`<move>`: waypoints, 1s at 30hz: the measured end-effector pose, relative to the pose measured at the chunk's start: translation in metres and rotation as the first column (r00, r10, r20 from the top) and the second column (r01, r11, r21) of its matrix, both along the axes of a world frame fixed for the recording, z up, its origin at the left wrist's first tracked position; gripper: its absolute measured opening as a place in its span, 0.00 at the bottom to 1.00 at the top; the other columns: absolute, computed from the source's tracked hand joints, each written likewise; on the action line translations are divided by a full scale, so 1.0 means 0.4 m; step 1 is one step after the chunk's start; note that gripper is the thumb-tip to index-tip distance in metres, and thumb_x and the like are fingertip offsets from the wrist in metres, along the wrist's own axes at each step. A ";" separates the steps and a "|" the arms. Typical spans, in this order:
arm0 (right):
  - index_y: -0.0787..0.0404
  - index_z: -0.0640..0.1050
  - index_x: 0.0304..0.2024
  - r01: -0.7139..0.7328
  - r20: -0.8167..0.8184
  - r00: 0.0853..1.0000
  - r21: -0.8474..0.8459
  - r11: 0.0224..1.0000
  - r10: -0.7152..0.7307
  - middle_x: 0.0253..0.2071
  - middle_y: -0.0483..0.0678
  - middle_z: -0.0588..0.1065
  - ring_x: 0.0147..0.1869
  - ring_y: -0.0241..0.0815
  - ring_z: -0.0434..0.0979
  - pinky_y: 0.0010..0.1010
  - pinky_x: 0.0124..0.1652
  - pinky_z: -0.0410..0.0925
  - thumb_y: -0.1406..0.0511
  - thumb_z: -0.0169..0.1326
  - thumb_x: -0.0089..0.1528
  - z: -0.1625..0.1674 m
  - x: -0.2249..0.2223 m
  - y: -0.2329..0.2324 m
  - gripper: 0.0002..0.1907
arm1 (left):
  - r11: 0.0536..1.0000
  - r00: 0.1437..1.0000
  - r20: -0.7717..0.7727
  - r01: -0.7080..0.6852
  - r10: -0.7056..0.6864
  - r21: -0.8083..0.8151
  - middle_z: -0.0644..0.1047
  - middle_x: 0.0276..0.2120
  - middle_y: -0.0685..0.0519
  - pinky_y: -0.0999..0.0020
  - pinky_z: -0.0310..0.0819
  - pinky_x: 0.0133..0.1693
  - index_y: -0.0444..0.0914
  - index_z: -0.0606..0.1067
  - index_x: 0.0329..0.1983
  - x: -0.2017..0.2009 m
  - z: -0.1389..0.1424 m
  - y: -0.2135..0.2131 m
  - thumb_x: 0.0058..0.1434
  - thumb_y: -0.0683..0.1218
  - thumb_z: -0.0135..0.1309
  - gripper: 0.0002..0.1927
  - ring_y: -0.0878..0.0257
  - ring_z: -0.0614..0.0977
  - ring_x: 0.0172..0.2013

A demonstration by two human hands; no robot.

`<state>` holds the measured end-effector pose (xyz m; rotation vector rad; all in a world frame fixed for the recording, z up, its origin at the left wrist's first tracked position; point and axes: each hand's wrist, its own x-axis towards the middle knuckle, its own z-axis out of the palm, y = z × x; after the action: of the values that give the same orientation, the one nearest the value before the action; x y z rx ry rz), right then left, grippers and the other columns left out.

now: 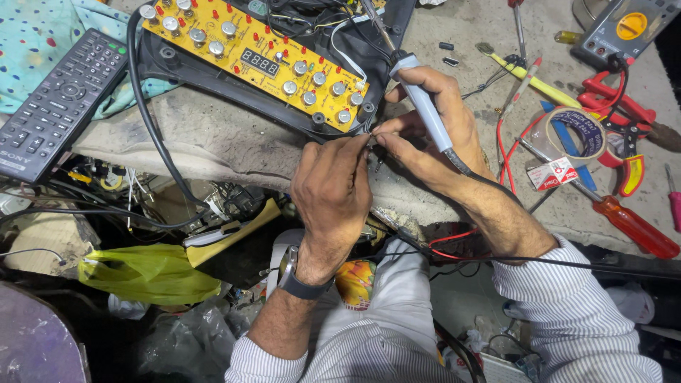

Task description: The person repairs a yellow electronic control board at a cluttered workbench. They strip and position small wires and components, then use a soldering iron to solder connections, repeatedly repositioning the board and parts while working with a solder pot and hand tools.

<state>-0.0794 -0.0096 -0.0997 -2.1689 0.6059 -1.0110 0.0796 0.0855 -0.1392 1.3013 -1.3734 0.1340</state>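
Head view: right hand [433, 131] grips smooth grey soldering iron [424, 106]; yellow board [255, 57] near.

Far left: one yellow circuit board [259, 60] and one black remote control [57, 103]. Right: one roll of tape [576, 133], one red-handled screwdriver [635, 227], one multimeter [624, 28]. Near left: one yellow-green plastic bag [145, 273].

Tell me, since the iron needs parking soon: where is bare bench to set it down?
Bare bench lies between remote and left hand, below the yellow board. Right of the right hand, tape roll, screwdriver and pliers crowd it.
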 end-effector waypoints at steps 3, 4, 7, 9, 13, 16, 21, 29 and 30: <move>0.60 0.57 0.71 -0.006 -0.004 1.000 -0.009 1.000 0.006 0.62 0.55 0.68 0.55 0.45 0.85 0.32 0.52 0.81 0.81 0.61 0.64 0.002 -0.001 0.001 0.39 | 1.000 1.000 -0.018 0.005 -0.005 -0.006 0.80 0.41 0.53 0.59 0.73 0.41 0.39 0.79 0.50 -0.001 -0.002 0.000 0.62 0.37 0.62 0.13 0.54 0.78 0.39; 0.60 0.57 0.71 -0.007 -0.007 1.000 -0.015 1.000 0.007 0.62 0.55 0.68 0.55 0.45 0.85 0.32 0.52 0.81 0.81 0.61 0.64 0.003 -0.002 0.001 0.39 | 1.000 1.000 -0.025 0.006 -0.006 -0.008 0.80 0.41 0.53 0.59 0.73 0.41 0.39 0.79 0.50 -0.002 -0.002 -0.001 0.62 0.37 0.62 0.13 0.54 0.78 0.39; 0.61 0.57 0.70 0.025 -0.016 1.000 -0.020 0.999 -0.025 0.60 0.55 0.68 0.54 0.44 0.85 0.31 0.50 0.81 0.79 0.63 0.63 0.002 -0.006 0.003 0.40 | 1.000 1.000 -0.021 -0.006 0.006 -0.012 0.80 0.41 0.52 0.59 0.73 0.41 0.38 0.79 0.50 -0.004 -0.003 -0.004 0.61 0.37 0.62 0.13 0.53 0.79 0.39; 0.61 0.57 0.71 0.026 0.023 0.999 -0.028 0.999 -0.025 0.61 0.54 0.68 0.56 0.45 0.84 0.32 0.52 0.81 0.79 0.61 0.65 0.001 -0.013 0.006 0.38 | 1.000 1.000 -0.021 -0.005 0.005 -0.016 0.80 0.41 0.52 0.59 0.73 0.41 0.38 0.79 0.50 -0.004 -0.003 -0.005 0.62 0.36 0.62 0.13 0.53 0.79 0.40; 0.61 0.57 0.70 0.010 0.106 0.994 -0.060 0.998 -0.003 0.60 0.54 0.67 0.55 0.43 0.83 0.31 0.54 0.80 0.80 0.57 0.70 0.002 -0.018 0.008 0.33 | 1.000 1.000 -0.022 0.014 -0.014 -0.023 0.80 0.41 0.51 0.59 0.74 0.42 0.38 0.79 0.50 0.000 -0.004 -0.002 0.61 0.36 0.62 0.14 0.52 0.79 0.40; 0.62 0.56 0.71 0.001 0.046 0.999 -0.032 0.999 0.001 0.61 0.56 0.67 0.57 0.45 0.84 0.32 0.52 0.80 0.79 0.58 0.66 0.007 -0.017 0.005 0.36 | 1.000 1.000 -0.022 0.022 -0.022 -0.020 0.81 0.41 0.50 0.58 0.74 0.42 0.37 0.78 0.49 0.000 -0.005 -0.002 0.61 0.34 0.61 0.14 0.51 0.79 0.40; 0.64 0.56 0.70 -0.001 -0.038 0.999 -0.117 0.993 -0.003 0.59 0.57 0.71 0.57 0.45 0.85 0.30 0.50 0.80 0.78 0.56 0.67 0.012 -0.009 0.003 0.34 | 0.999 0.998 -0.041 0.037 -0.038 -0.029 0.81 0.42 0.49 0.58 0.75 0.44 0.36 0.78 0.49 -0.004 -0.006 0.000 0.61 0.34 0.61 0.14 0.50 0.80 0.42; 0.65 0.55 0.70 -0.041 -0.035 0.999 -0.127 0.991 0.037 0.59 0.57 0.72 0.55 0.44 0.85 0.30 0.52 0.78 0.79 0.53 0.68 0.017 -0.011 0.000 0.33 | 0.999 0.998 -0.046 0.044 -0.045 -0.028 0.81 0.42 0.48 0.59 0.75 0.44 0.36 0.78 0.49 -0.004 -0.005 0.007 0.62 0.35 0.61 0.12 0.50 0.80 0.42; 0.65 0.55 0.70 -0.048 -0.028 0.999 -0.118 0.992 0.045 0.59 0.58 0.71 0.55 0.44 0.85 0.30 0.52 0.78 0.79 0.52 0.68 0.017 -0.011 0.000 0.32 | 0.998 0.998 -0.047 0.048 -0.050 -0.029 0.81 0.42 0.48 0.59 0.75 0.44 0.36 0.78 0.49 -0.005 -0.005 0.008 0.63 0.34 0.60 0.12 0.50 0.80 0.42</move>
<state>-0.0837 -0.0097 -0.0928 -2.2921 0.5161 -1.0190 0.0777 0.0886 -0.1410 1.2391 -1.3569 0.0877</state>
